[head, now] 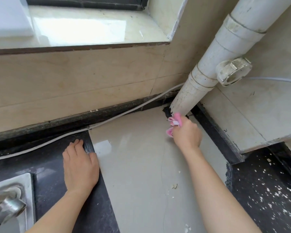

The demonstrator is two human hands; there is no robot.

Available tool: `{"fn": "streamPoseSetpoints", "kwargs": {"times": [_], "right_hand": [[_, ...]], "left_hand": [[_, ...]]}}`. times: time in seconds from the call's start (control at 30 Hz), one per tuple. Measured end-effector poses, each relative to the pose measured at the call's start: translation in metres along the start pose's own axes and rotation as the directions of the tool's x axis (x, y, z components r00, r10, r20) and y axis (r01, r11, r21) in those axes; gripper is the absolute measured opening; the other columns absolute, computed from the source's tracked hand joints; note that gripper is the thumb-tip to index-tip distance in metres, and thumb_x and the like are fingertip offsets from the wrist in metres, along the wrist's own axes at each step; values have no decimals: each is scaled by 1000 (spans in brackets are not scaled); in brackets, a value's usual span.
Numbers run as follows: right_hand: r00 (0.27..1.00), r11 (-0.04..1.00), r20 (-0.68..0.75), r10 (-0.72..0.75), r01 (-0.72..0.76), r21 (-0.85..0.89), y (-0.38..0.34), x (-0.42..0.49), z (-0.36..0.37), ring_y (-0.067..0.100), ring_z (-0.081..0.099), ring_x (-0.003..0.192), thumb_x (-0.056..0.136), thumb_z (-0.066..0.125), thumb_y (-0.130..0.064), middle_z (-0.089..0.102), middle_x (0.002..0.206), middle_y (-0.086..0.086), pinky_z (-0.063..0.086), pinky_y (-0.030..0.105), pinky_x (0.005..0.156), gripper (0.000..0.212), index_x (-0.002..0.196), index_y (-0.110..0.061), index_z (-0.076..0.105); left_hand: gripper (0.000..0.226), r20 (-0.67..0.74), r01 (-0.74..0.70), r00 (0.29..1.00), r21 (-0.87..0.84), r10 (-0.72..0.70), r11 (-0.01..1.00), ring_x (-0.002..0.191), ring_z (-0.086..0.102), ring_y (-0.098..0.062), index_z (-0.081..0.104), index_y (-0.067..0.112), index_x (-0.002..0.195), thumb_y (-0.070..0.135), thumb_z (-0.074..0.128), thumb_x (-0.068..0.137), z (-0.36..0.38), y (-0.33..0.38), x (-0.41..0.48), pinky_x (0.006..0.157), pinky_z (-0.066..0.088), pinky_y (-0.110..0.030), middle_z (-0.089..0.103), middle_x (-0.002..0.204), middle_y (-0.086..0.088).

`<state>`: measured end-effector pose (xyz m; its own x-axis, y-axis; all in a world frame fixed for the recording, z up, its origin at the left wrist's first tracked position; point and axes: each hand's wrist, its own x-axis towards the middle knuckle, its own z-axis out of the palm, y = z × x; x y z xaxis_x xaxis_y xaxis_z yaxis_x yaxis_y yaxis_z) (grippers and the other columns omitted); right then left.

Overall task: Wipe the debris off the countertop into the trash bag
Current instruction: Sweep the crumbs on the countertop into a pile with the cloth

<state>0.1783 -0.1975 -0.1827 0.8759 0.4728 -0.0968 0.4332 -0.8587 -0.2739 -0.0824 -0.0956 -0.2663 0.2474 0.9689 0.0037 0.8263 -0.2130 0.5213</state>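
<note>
My right hand [187,134] grips a pink cloth [174,121] and presses it into the far corner of the countertop, at the foot of the white drain pipe [207,76]. My left hand [81,163] lies flat, palm down, fingers together, on the dark countertop [57,179] at the edge of a beige tile slab [138,165]. A few small bits of debris [174,186] lie on the slab near my right forearm. Many white flecks [267,195] cover the dark counter at the right. No trash bag is in view.
A white cable [74,134] runs along the dark backsplash strip. A metal tap [5,204] and sink rim sit at the lower left. The window sill [91,27] is above. A tiled boxed wall [252,115] juts out at the right.
</note>
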Motion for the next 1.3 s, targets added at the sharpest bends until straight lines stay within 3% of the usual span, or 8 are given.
{"fn": "streamPoseSetpoints", "kwargs": {"times": [0.1, 0.3, 0.53, 0.77, 0.97, 1.1, 1.2, 1.3], "right_hand": [[976, 967, 44, -214, 219, -132, -43, 30, 7, 32, 65, 91, 77, 66, -15, 69, 98, 10, 39, 29, 65, 28, 105, -16, 62], [950, 920, 215, -225, 280, -275, -55, 79, 34, 29, 62, 102, 88, 60, -17, 66, 111, 9, 38, 27, 69, 25, 112, -13, 59], [888, 617, 355, -292, 458, -640, -31, 57, -16, 27, 64, 101, 94, 52, -21, 67, 108, 6, 40, 29, 67, 23, 113, -12, 59], [842, 716, 257, -475, 539, -443, -34, 55, 34, 30, 64, 102, 96, 44, -8, 63, 116, 11, 37, 31, 66, 37, 130, -19, 50], [939, 878, 175, -296, 340, -338, 49, 36, 29, 33, 62, 96, 87, 48, -4, 64, 108, 12, 34, 31, 64, 46, 129, -24, 49], [977, 962, 137, -166, 191, -197, 92, 34, -1, 32, 60, 94, 80, 54, -9, 67, 95, 9, 39, 31, 67, 32, 105, -25, 66], [936, 910, -72, -344, 313, -271, 100, 60, -8, 34, 54, 96, 80, 60, -9, 59, 95, 15, 36, 36, 71, 36, 111, -24, 71], [891, 856, -7, -453, 433, -284, 92, 89, 5, 33, 53, 99, 81, 66, -15, 60, 100, 12, 32, 37, 75, 28, 106, -24, 73]], "left_hand": [[48, -56, 88, 995, 6, -88, 996, 121, 35, -39, 41, -8, 133, 12, 49, 89, 10, 14, 3, 108, 28, -49, 44, 130, -27], [48, -99, 77, 993, 69, -70, 995, 117, 35, -41, 42, -9, 131, 15, 49, 90, 21, 11, 8, 105, 29, -51, 44, 129, -29], [48, -94, 83, 993, 70, -77, 994, 119, 33, -42, 41, -9, 131, 14, 49, 91, 18, 15, 6, 104, 29, -53, 43, 130, -31], [47, -122, 72, 991, 89, -61, 993, 114, 34, -41, 41, -8, 131, 15, 48, 91, 20, 14, 6, 102, 30, -53, 43, 128, -30], [54, -143, 56, 989, 81, -45, 995, 111, 35, -42, 42, -7, 130, 25, 37, 87, 20, 13, 6, 99, 31, -53, 43, 126, -30], [46, -134, 37, 991, 101, -23, 994, 109, 35, -45, 41, -11, 128, 16, 42, 90, 21, 11, 5, 98, 30, -55, 43, 124, -34], [48, -139, 9, 990, 30, -5, 1000, 115, 33, -45, 44, -10, 126, 18, 38, 88, 22, 19, 3, 104, 25, -53, 43, 125, -33], [51, -104, -107, 989, -48, 101, 993, 122, 32, -39, 45, -4, 127, 24, 34, 87, 31, 45, -5, 110, 22, -49, 43, 128, -25]]}}
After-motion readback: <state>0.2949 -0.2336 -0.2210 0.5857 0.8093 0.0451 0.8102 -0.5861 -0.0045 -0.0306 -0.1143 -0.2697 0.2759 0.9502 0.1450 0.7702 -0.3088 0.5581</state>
